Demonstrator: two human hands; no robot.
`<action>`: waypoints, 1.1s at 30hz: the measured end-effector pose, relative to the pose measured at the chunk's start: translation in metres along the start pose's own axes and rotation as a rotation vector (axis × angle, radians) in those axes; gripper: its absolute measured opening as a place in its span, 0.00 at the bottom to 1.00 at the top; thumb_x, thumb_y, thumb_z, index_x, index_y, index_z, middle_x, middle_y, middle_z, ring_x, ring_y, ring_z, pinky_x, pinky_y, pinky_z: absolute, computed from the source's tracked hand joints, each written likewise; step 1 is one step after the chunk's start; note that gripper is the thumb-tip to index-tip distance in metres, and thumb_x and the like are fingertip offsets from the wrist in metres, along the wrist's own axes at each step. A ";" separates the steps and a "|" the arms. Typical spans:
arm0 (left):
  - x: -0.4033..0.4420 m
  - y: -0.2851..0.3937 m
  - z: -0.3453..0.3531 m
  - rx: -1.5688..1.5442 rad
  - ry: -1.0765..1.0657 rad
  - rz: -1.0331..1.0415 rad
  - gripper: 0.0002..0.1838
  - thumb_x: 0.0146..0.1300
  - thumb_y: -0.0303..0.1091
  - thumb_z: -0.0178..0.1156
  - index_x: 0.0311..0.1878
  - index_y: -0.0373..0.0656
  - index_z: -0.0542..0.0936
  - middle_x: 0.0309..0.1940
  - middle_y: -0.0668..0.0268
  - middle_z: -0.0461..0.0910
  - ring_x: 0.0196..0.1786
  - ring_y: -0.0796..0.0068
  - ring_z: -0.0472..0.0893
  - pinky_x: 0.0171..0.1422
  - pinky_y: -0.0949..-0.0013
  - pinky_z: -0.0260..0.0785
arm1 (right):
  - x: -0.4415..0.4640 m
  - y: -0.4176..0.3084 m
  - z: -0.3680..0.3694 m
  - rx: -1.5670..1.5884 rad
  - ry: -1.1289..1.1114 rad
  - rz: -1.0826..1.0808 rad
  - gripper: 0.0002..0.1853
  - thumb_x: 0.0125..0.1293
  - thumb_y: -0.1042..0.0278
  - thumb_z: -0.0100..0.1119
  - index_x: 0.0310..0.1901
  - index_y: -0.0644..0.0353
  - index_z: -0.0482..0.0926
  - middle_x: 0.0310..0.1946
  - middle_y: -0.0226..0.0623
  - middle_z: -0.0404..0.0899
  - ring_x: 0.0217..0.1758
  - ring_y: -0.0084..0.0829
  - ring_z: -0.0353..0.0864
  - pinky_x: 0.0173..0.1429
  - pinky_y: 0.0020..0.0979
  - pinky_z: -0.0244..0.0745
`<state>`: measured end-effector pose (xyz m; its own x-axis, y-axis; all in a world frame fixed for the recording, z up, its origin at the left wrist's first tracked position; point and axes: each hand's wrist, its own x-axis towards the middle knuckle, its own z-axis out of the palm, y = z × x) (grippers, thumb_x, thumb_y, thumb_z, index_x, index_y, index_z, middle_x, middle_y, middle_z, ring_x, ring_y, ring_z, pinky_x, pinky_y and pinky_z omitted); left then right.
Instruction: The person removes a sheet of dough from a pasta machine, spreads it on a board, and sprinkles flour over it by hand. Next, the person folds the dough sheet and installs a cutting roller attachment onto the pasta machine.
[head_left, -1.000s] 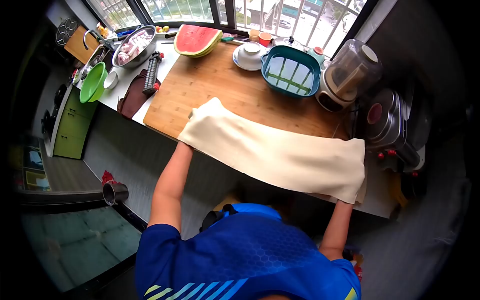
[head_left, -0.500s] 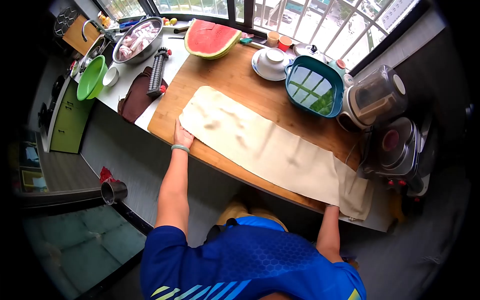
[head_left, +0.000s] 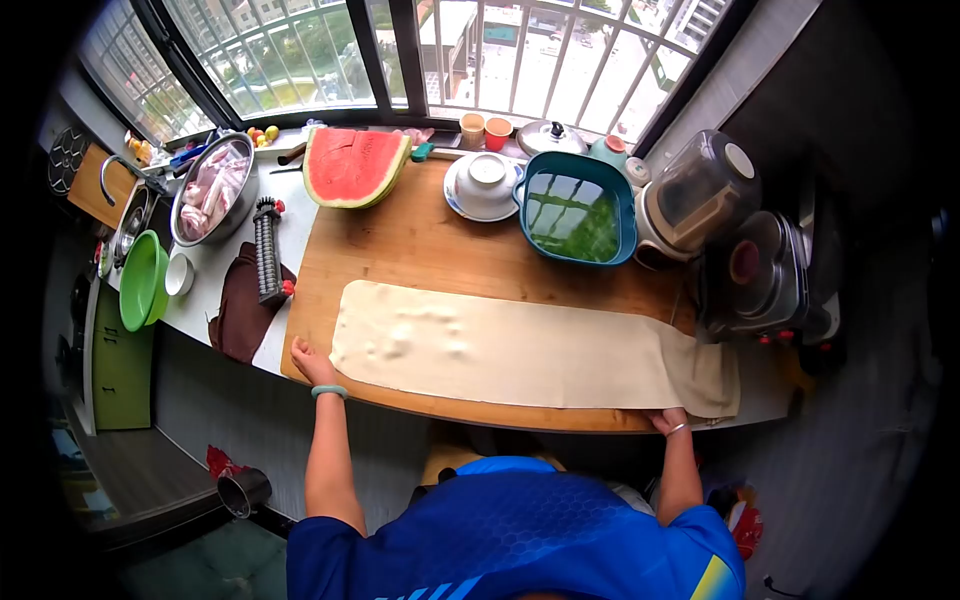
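A long, pale dough sheet (head_left: 520,350) lies along the front of the wooden board (head_left: 430,240), with small bubbles near its left end. Its right end is folded and rumpled, reaching past the board. My left hand (head_left: 314,362), a green bangle at the wrist, is at the board's front left corner, just beside the sheet; its fingers are curled with nothing visible in them. At the front edge toward the right, my right hand (head_left: 668,420) grips the edge of the sheet, its fingertips partly hidden.
Behind the dough stand a cut watermelon (head_left: 355,168), an upturned bowl (head_left: 486,178) on a plate, a teal basin (head_left: 575,210) and a blender (head_left: 700,190). To the left are a spiked roller (head_left: 268,250), brown cloth (head_left: 240,310), a steel bowl (head_left: 240,200) and a green basin (head_left: 143,280).
The camera view has turned and tilted up. My left hand has come off the sheet's left corner, and the sheet lies flatter. My right hand shows more from under the dough edge.
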<state>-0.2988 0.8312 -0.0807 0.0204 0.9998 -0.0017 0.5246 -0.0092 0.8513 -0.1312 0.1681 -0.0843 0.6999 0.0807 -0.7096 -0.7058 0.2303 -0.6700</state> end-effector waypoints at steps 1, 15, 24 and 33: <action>0.006 0.020 0.008 -0.093 -0.106 0.115 0.16 0.53 0.18 0.47 0.47 0.33 0.69 0.43 0.56 0.70 0.47 0.65 0.71 0.51 0.69 0.65 | -0.043 -0.016 0.023 -0.151 0.169 0.115 0.15 0.63 0.55 0.47 0.41 0.59 0.72 0.32 0.34 0.78 0.32 0.29 0.77 0.33 0.30 0.74; 0.011 0.129 0.239 0.262 -0.939 1.062 0.22 0.57 0.30 0.49 0.56 0.40 0.62 0.60 0.54 0.58 0.64 0.59 0.56 0.68 0.60 0.47 | 0.098 -0.265 0.402 -1.007 -0.174 -0.821 0.12 0.61 0.63 0.50 0.37 0.65 0.74 0.27 0.32 0.76 0.25 0.20 0.74 0.28 0.21 0.69; 0.011 0.147 0.243 0.415 -0.790 1.129 0.24 0.56 0.38 0.51 0.55 0.41 0.63 0.61 0.56 0.57 0.66 0.62 0.53 0.70 0.61 0.42 | 0.315 -0.291 0.498 -1.694 0.241 -0.743 0.16 0.56 0.63 0.51 0.43 0.62 0.75 0.44 0.49 0.74 0.48 0.44 0.73 0.52 0.39 0.68; 0.006 0.151 0.244 0.420 -0.803 1.111 0.22 0.56 0.34 0.51 0.55 0.42 0.64 0.61 0.59 0.58 0.65 0.64 0.55 0.70 0.61 0.43 | 0.289 -0.335 0.502 -1.705 0.343 -0.927 0.11 0.57 0.67 0.46 0.36 0.60 0.78 0.38 0.48 0.76 0.44 0.45 0.75 0.49 0.39 0.70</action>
<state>-0.0117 0.8316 -0.0798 0.9716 0.1914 0.1389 0.1233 -0.9112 0.3931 0.3623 0.6011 0.0440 0.9531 0.2973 0.0573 0.3023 -0.9450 -0.1252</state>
